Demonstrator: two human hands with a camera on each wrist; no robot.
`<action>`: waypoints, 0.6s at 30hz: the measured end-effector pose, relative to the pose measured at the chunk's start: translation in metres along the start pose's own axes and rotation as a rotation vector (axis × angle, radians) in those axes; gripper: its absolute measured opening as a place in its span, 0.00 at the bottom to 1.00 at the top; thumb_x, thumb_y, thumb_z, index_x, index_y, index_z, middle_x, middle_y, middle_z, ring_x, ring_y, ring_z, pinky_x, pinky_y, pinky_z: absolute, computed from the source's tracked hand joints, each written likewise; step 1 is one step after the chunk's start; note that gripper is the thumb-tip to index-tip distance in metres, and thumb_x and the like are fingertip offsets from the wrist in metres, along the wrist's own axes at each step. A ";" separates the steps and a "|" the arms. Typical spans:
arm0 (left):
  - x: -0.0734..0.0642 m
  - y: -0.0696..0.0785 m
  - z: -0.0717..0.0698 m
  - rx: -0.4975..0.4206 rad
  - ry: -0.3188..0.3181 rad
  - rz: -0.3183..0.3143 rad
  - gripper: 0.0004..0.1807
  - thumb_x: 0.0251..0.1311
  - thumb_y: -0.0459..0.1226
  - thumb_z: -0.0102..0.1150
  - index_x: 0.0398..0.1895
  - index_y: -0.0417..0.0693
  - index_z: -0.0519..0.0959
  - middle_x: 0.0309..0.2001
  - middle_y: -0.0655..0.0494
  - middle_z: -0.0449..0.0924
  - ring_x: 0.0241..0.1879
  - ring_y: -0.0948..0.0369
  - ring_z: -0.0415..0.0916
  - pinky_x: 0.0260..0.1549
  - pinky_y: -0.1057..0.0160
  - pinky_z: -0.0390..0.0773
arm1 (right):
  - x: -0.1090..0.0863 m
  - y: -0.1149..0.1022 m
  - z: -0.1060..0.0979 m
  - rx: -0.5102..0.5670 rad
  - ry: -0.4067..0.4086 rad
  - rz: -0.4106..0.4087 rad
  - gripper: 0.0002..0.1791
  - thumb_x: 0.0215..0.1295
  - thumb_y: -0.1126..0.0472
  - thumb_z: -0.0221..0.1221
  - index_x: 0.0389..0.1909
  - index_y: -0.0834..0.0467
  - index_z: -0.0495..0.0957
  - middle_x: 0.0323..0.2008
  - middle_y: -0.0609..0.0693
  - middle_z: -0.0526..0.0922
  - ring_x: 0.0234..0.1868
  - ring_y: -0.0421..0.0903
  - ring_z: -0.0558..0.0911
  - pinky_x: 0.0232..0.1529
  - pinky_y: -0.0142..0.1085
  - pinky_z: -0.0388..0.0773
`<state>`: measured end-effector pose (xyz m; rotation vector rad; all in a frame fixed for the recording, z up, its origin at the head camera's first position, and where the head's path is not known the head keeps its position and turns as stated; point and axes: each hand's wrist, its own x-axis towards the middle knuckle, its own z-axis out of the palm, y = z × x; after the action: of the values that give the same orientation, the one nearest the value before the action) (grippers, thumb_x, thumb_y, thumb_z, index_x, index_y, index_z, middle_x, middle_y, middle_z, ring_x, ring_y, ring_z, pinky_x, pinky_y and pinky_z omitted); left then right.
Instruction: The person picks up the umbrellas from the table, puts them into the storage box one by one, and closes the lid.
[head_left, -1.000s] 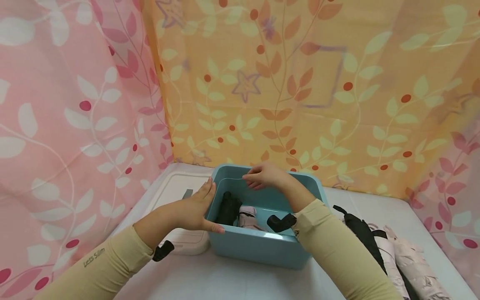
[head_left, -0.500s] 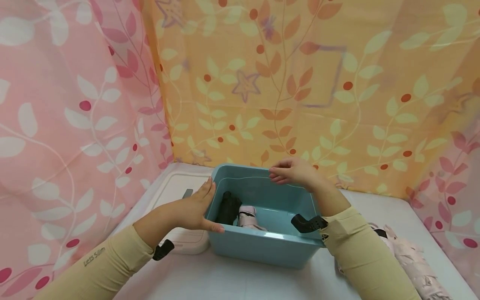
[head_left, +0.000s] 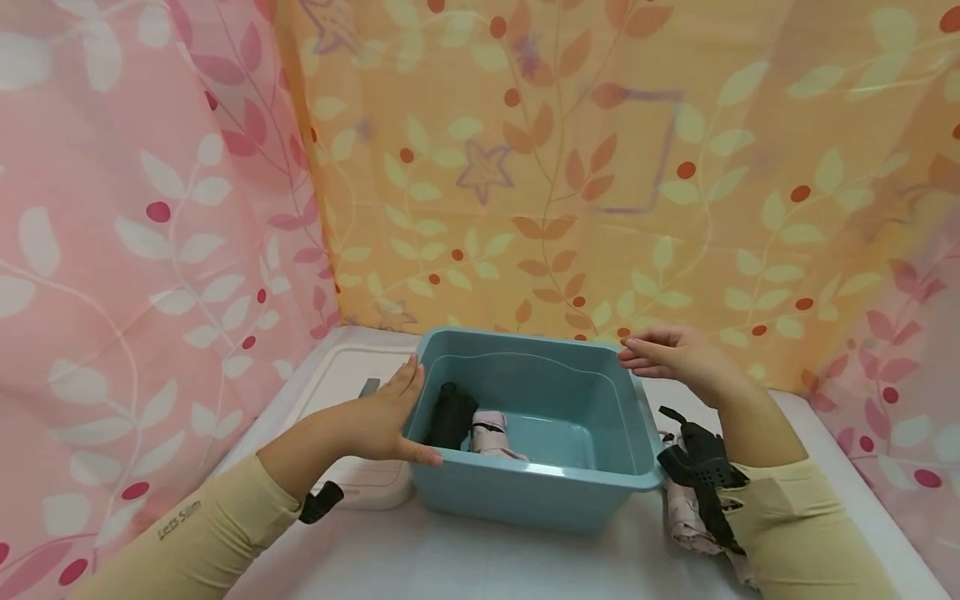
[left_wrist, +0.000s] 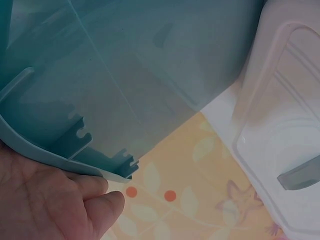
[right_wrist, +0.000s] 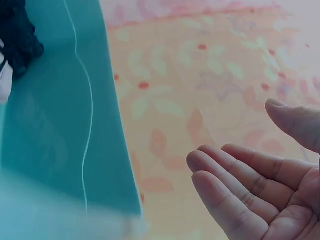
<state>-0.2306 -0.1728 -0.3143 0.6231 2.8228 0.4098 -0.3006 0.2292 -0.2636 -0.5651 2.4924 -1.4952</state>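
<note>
A blue-green plastic bin (head_left: 525, 500) stands on the white surface. My left hand (head_left: 375, 421) rests along its left rim with fingers extended, the thumb lying over the front corner. In the left wrist view, the fingers (left_wrist: 95, 200) touch the rim's edge. Inside the bin, at its left end, lie a rolled black folded umbrella (head_left: 450, 419) and a pink one (head_left: 491, 433) with a dark band. My right hand (head_left: 675, 362) is in the air by the bin's back right corner. Its fingers (right_wrist: 225, 200) are loosely extended and the palm holds nothing.
A white lid (head_left: 341, 387) with a grey latch lies to the left of the bin, partly behind my left forearm. Right of the bin lie a black folded umbrella (head_left: 697, 442) and pink ones (head_left: 684, 517), partly hidden by my right arm. Patterned curtains (head_left: 570, 167) hang behind.
My right hand has moved right, from over the inside of the bin to beyond its right rim. My left hand stays on the left rim.
</note>
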 end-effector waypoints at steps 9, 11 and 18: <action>0.000 0.002 0.000 -0.005 0.001 0.002 0.71 0.35 0.72 0.54 0.70 0.39 0.31 0.71 0.46 0.20 0.70 0.48 0.26 0.63 0.45 0.48 | -0.044 0.050 -0.035 -0.097 0.052 0.074 0.28 0.68 0.54 0.50 0.55 0.76 0.66 0.44 0.61 0.80 0.43 0.43 0.82 0.43 0.37 0.77; -0.001 0.003 -0.001 -0.007 0.000 0.000 0.71 0.35 0.72 0.54 0.70 0.39 0.31 0.71 0.46 0.20 0.70 0.48 0.26 0.63 0.44 0.48 | -0.051 0.061 -0.041 -0.137 0.062 0.115 0.28 0.69 0.52 0.49 0.55 0.76 0.66 0.45 0.63 0.79 0.44 0.45 0.82 0.43 0.37 0.77; -0.001 0.004 -0.002 -0.013 -0.009 -0.005 0.71 0.35 0.71 0.55 0.70 0.39 0.30 0.71 0.46 0.20 0.70 0.48 0.25 0.62 0.44 0.48 | -0.075 0.096 -0.057 -0.173 0.099 0.193 0.28 0.69 0.53 0.49 0.52 0.78 0.67 0.43 0.64 0.79 0.38 0.41 0.82 0.40 0.38 0.79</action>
<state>-0.2287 -0.1702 -0.3106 0.6138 2.8105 0.4233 -0.2737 0.3468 -0.3238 -0.2709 2.6806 -1.2755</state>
